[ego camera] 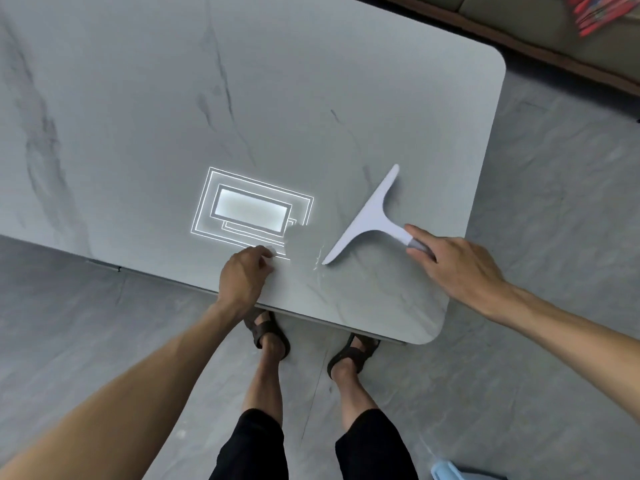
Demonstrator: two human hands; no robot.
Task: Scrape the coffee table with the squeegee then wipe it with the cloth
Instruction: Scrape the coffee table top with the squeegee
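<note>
A white T-shaped squeegee (372, 216) lies flat on the grey marble coffee table (138, 116), near its front right corner. My right hand (457, 268) reaches in from the right, and its thumb and fingers pinch the grey end of the squeegee's handle. My left hand (244, 275) rests on the table by the front edge with its fingers curled under. A small white patch shows at its fingertips; I cannot tell it apart from the light's reflection. A thin wet streak (317, 261) glints by the near tip of the blade. No cloth is clearly in view.
A bright ceiling-light reflection (251, 213) sits on the tabletop left of the squeegee. My sandalled feet (266, 334) stand under the front edge. A pale blue object (450, 472) lies on the floor at the bottom right. A sofa base (554, 53) runs behind the table's right corner.
</note>
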